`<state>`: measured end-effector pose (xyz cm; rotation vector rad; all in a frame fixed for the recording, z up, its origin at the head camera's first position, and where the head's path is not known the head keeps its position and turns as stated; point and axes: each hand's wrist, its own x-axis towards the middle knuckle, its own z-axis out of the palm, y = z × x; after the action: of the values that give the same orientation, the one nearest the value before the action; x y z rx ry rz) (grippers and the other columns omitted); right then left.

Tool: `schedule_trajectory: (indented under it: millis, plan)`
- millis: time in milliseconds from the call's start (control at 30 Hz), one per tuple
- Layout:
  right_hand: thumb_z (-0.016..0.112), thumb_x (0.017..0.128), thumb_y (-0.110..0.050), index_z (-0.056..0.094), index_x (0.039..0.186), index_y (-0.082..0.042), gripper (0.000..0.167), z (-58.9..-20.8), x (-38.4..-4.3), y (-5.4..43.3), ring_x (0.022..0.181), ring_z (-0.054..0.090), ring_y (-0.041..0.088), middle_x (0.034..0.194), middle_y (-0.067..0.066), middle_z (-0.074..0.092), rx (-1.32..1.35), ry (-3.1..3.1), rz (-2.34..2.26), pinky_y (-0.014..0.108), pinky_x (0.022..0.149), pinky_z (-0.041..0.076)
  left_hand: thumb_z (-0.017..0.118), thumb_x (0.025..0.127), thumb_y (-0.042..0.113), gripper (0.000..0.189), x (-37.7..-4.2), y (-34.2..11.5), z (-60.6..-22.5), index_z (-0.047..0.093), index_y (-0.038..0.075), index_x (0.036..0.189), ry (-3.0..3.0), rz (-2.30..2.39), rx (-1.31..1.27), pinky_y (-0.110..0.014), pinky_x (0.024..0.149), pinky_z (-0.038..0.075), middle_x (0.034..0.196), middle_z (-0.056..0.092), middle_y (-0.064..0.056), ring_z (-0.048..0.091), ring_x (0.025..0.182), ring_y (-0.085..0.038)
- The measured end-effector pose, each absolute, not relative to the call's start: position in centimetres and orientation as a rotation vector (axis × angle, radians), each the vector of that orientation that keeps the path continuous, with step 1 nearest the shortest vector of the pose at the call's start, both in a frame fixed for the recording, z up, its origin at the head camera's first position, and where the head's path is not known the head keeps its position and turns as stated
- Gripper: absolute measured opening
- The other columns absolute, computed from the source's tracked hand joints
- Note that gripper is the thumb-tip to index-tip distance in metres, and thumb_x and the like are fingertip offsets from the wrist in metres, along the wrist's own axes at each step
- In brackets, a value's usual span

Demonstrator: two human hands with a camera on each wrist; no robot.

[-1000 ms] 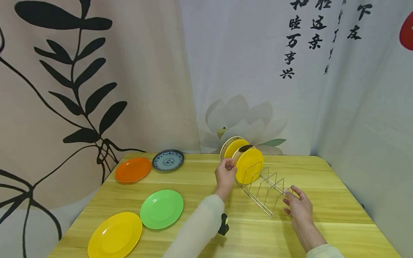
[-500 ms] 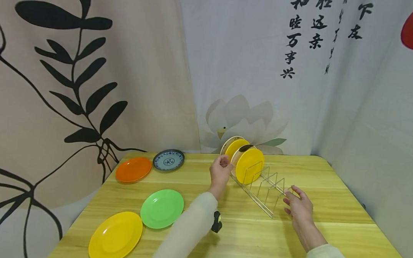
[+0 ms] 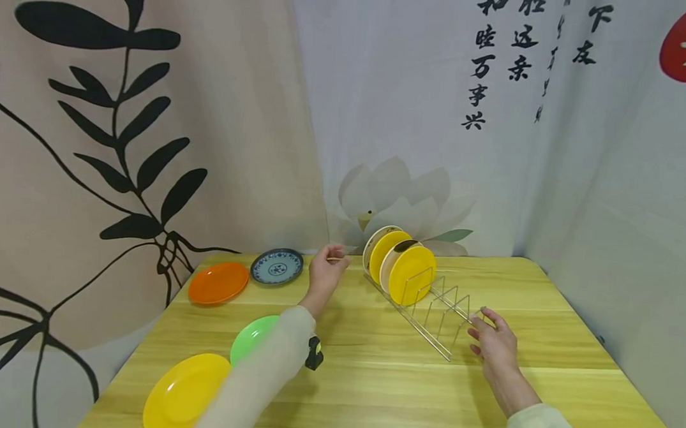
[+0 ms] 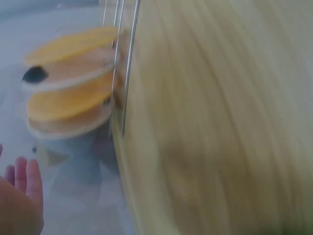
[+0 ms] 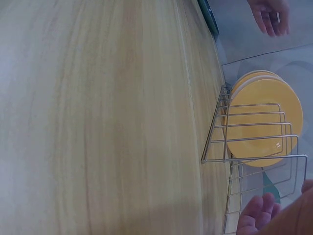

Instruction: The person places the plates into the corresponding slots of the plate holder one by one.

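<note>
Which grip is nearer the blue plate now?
Left: the left grip is just right of the blue plate; the right grip is farther right, at the near end of the rack.

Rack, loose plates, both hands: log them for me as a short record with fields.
rack: holds four plates on edge, two yellow, two pale
table: orange plate, blue plate, green plate, yellow plate
hidden: green plate, partly, by left sleeve
left hand: empty, between blue plate and rack
right hand: at rack's right end, grip unclear
</note>
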<state>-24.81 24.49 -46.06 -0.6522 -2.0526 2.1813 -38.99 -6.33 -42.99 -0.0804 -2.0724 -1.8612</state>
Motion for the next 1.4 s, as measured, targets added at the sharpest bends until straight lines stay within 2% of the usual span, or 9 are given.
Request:
schedule_trajectory:
  millis: [100,233,367,467,700,833,1033,1267,1400]
  plan:
    - [0.057,0.101,-0.027,0.029,0.155,-0.012,0.063,-46.0,-24.8,24.4,0.111,0.052,0.02,0.141,0.009,0.04,-0.651,-2.055,2.18,0.037,0.089,0.047,0.072,0.086,0.0,0.033,-39.0,-8.8,-42.2,0.064,0.001,0.118,-2.142,-1.914,-0.075,-0.024,0.069,0.055,0.102,0.064,-0.015,0.063,0.083,-0.018]
    - [0.057,0.101,-0.027,0.029,0.155,-0.012,0.063,-45.9,-24.8,24.4,0.111,0.051,0.02,0.142,0.009,0.039,-0.65,-2.058,2.184,0.036,0.088,0.048,0.068,0.091,0.004,0.04,-38.6,-12.6,-41.8,0.059,0.004,0.13,-2.286,-1.936,-0.107,-0.037,0.084,0.057,0.115,0.059,-0.018,0.063,0.095,-0.024]
    - [0.057,0.101,-0.027,0.029,0.155,-0.012,0.063,-46.0,-24.8,24.4,0.112,0.05,0.021,0.144,0.01,0.038,-0.641,-2.058,2.185,0.035,0.086,0.049,0.067,0.094,0.007,0.043,-38.1,-16.5,-41.6,0.055,0.005,0.135,-2.394,-1.92,-0.098,-0.043,0.091,0.055,0.12,0.057,-0.017,0.06,0.102,-0.025]
    - [0.057,0.101,-0.028,0.029,0.155,-0.011,0.063,-45.9,-24.8,24.4,0.112,0.05,0.021,0.144,0.011,0.037,-0.639,-2.059,2.183,0.035,0.086,0.049,0.066,0.095,0.009,0.045,-37.6,-19.6,-41.7,0.053,0.004,0.137,-2.456,-1.886,-0.092,-0.041,0.089,0.056,0.122,0.055,-0.017,0.06,0.104,-0.027]
    - [0.057,0.101,-0.028,0.028,0.155,-0.011,0.063,-46.0,-24.8,24.5,0.11,0.051,0.02,0.143,0.011,0.038,-0.643,-2.06,2.18,0.037,0.087,0.049,0.065,0.097,0.015,0.051,-36.5,-26.0,-42.1,0.045,-0.001,0.142,-2.57,-1.824,-0.084,-0.042,0.094,0.053,0.131,0.051,-0.024,0.054,0.119,-0.04]
    - [0.057,0.101,-0.028,0.028,0.155,-0.011,0.063,-46.0,-24.8,24.6,0.109,0.051,0.019,0.141,0.01,0.039,-0.646,-2.056,2.176,0.035,0.086,0.049,0.067,0.097,0.021,0.053,-35.7,-28.5,-42.4,0.046,0.001,0.142,-2.615,-1.774,0.0,-0.042,0.097,0.052,0.13,0.051,-0.02,0.056,0.117,-0.034]
    - [0.058,0.101,-0.028,0.029,0.154,-0.011,0.063,-46.0,-24.7,24.6,0.109,0.052,0.019,0.14,0.01,0.04,-0.646,-2.053,2.174,0.036,0.086,0.049,0.066,0.097,0.018,0.053,-34.6,-31.6,-43.3,0.045,-0.007,0.139,-2.662,-1.742,-0.06,-0.044,0.094,0.053,0.128,0.051,-0.022,0.059,0.108,-0.024]
    - [0.057,0.101,-0.028,0.029,0.154,-0.011,0.062,-45.8,-24.6,24.5,0.11,0.051,0.02,0.14,0.01,0.04,-0.639,-2.048,2.18,0.035,0.085,0.049,0.065,0.098,0.018,0.054,-33.2,-34.4,-44.0,0.043,-0.01,0.137,-2.745,-1.754,-0.102,-0.053,0.096,0.05,0.128,0.053,-0.027,0.059,0.112,-0.034]
    - [0.057,0.101,-0.028,0.029,0.155,-0.011,0.063,-45.9,-24.7,24.4,0.11,0.05,0.02,0.141,0.011,0.039,-0.637,-2.045,2.186,0.034,0.085,0.049,0.068,0.095,0.021,0.057,-32.2,-35.8,-44.3,0.043,-0.011,0.137,-2.812,-1.764,-0.064,-0.052,0.095,0.051,0.127,0.054,-0.026,0.059,0.108,-0.03]
